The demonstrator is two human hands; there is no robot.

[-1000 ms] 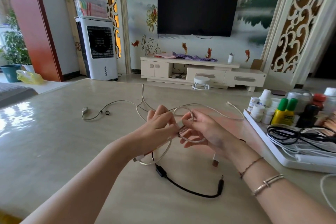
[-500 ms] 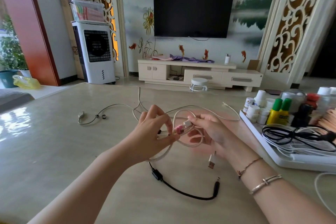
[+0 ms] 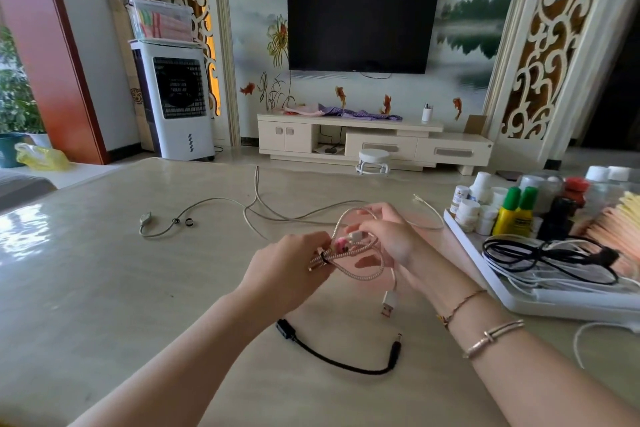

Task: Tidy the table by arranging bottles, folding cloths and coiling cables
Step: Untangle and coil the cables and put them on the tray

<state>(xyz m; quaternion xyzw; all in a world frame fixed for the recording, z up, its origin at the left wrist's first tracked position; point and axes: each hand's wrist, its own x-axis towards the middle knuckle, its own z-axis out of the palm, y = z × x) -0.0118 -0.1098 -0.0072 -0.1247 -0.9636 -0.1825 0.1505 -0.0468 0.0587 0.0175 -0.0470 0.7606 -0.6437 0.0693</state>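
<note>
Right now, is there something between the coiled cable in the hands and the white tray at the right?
Nothing visible blocks it. The braided cable is held above the table by both hands, left hand and right hand; only bare tabletop and a thin white cable lie before the tray.

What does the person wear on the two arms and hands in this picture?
Both forearms are bare, with no sleeves in view. The right wrist carries two pieces: a thin reddish-brown cord bracelet nearer the right hand, and behind it a rose-gold metal bangle with a small crossbar. The left hand and its wrist show no jewellery, watch or glove.
</note>
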